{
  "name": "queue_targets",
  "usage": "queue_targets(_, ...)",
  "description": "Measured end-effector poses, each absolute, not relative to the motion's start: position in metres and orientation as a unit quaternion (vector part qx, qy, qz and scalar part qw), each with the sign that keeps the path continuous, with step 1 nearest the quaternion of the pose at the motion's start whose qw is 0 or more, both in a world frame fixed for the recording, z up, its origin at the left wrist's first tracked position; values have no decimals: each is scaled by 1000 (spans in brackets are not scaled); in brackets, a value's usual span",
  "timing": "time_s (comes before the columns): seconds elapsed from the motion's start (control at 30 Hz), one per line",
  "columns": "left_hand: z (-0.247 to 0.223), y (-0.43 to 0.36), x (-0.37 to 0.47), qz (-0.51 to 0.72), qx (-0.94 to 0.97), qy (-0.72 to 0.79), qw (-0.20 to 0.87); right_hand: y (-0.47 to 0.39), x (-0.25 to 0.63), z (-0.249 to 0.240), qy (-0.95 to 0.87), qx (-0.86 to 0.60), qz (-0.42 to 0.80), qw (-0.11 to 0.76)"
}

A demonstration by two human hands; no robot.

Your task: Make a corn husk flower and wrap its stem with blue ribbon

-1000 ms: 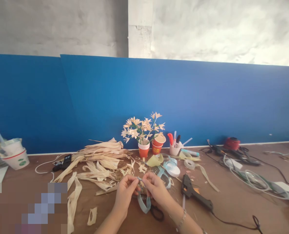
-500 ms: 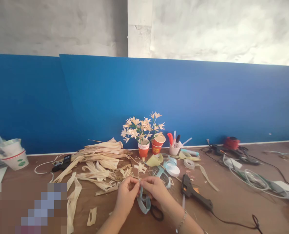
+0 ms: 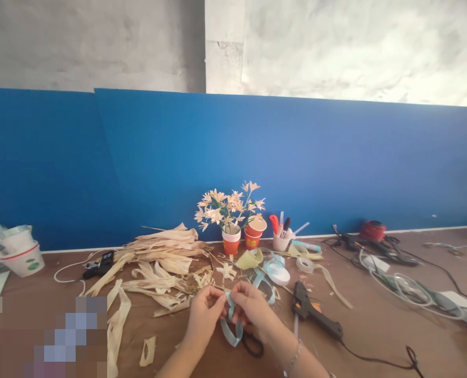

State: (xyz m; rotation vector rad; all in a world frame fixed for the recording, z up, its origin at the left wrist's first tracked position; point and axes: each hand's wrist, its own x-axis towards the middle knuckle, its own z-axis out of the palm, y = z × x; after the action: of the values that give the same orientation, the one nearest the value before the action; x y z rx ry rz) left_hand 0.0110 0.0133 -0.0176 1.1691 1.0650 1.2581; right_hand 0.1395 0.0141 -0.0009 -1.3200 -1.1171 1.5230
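A length of light blue ribbon point(image 3: 232, 336) hangs in a loop below my fingertips, in front of the pile. My left hand point(image 3: 206, 314) is closed in a pinch on a thin stem. A pale star-shaped flower point(image 3: 226, 271) shows just above it; the fingers partly hide where the two join. On the right, my right hand point(image 3: 252, 307) pinches the upper part of the ribbon close to the left fingertips. Black scissors handles point(image 3: 252, 345) lie on the table beneath my right wrist, partly covered.
Dried husks point(image 3: 166, 257) are heaped at left. Behind my hands stand paper cups point(image 3: 231, 244) with pale flowers point(image 3: 219, 205) and a pen cup point(image 3: 281, 242). A tape roll point(image 3: 304, 264), a glue gun point(image 3: 312, 311) with its cord and tangled cables point(image 3: 404, 289) lie at right.
My right hand has drawn slightly up and away from the left, opening a small gap in which more ribbon shows. The left hand is nearly still.
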Motion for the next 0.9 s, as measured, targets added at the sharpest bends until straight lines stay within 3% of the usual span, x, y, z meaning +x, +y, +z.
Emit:
queue_targets(0.37,-23,13,10,533,525,452,486,12,142,6,-460,-542,573,408)
queue_targets(0.63,-20,12,10,541,524,453,478,15,144,-8,-448,-496,641,377)
queue_targets(0.9,-21,13,10,542,521,434,497,16,146,-3,-363,-469,691,413)
